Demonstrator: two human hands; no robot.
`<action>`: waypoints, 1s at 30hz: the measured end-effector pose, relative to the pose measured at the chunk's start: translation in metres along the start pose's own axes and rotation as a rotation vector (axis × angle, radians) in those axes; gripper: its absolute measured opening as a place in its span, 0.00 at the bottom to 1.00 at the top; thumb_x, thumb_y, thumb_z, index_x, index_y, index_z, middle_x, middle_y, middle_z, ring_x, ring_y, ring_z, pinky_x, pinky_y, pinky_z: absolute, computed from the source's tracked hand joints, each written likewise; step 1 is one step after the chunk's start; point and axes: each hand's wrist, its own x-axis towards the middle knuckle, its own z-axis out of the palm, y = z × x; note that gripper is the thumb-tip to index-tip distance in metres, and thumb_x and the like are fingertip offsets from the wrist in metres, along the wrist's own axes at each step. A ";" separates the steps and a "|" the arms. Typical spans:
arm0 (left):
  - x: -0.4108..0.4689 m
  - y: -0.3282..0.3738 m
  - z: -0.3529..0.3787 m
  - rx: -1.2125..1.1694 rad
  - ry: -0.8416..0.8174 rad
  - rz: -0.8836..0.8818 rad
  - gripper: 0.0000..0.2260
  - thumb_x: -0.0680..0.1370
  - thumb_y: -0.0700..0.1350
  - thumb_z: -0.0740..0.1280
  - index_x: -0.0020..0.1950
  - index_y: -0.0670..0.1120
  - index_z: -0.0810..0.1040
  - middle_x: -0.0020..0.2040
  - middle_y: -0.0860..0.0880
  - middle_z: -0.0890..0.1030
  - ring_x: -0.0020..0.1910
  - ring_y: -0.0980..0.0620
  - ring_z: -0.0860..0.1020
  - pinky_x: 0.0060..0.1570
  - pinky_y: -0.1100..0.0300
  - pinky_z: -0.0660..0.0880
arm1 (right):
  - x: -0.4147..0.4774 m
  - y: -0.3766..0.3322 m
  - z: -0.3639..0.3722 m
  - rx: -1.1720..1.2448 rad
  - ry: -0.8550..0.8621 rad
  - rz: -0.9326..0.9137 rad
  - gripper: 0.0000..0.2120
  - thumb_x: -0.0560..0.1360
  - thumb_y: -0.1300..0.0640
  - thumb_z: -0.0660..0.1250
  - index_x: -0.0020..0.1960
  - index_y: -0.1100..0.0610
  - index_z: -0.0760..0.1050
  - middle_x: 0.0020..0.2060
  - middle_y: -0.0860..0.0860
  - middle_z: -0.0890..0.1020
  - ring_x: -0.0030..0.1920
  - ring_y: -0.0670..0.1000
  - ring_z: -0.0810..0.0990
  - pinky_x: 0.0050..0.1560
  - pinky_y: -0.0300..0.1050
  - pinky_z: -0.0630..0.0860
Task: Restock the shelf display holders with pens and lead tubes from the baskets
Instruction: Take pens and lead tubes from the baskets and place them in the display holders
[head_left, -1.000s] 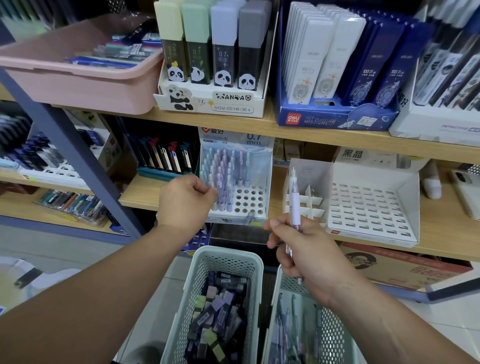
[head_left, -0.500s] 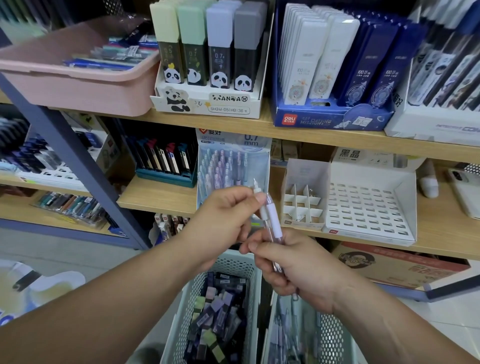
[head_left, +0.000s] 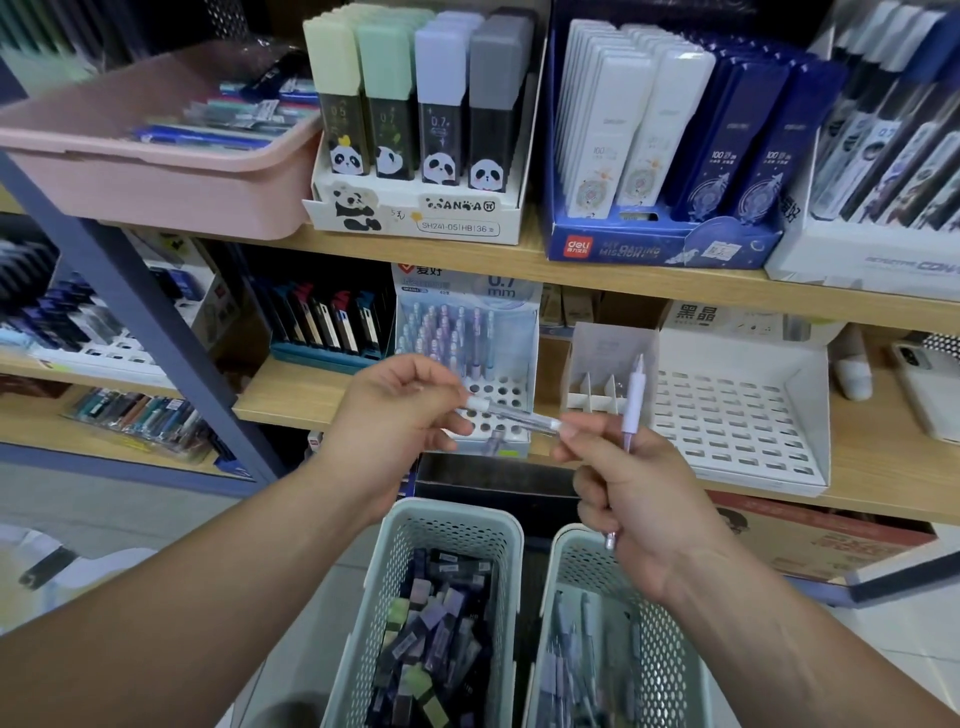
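Your left grip and right grip each pinched one white-capped end of a clear pen, held level in the air just in front of the holed holder at the front edge of the middle shelf. The right grip also clenched a lilac pen upright. You'd have done best to release the right fingers, tip the clear pen nose-down and seat it in a vacant front hole, since the filled back rows crowded the approach. The lead-tube basket and pen basket sat below, with the slotted tray just right of the holder.
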 end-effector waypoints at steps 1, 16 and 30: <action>0.000 -0.002 -0.002 0.146 -0.007 0.037 0.09 0.74 0.34 0.73 0.38 0.47 0.83 0.38 0.47 0.84 0.35 0.52 0.81 0.33 0.63 0.77 | 0.000 0.000 0.000 0.000 0.020 -0.018 0.05 0.78 0.63 0.70 0.46 0.56 0.83 0.32 0.51 0.80 0.24 0.45 0.62 0.22 0.36 0.56; -0.007 -0.021 0.029 0.841 -0.402 0.480 0.04 0.74 0.45 0.76 0.45 0.46 0.84 0.38 0.53 0.80 0.35 0.55 0.77 0.37 0.57 0.76 | -0.007 0.006 -0.006 -0.215 -0.072 -0.070 0.04 0.76 0.57 0.73 0.42 0.52 0.83 0.32 0.53 0.80 0.23 0.45 0.64 0.22 0.36 0.61; 0.061 0.018 0.047 0.671 0.227 0.426 0.08 0.74 0.44 0.74 0.40 0.55 0.78 0.37 0.58 0.84 0.35 0.57 0.82 0.42 0.56 0.81 | -0.002 0.003 -0.034 -0.202 0.043 0.034 0.08 0.76 0.49 0.73 0.38 0.45 0.82 0.35 0.52 0.81 0.27 0.48 0.63 0.24 0.40 0.59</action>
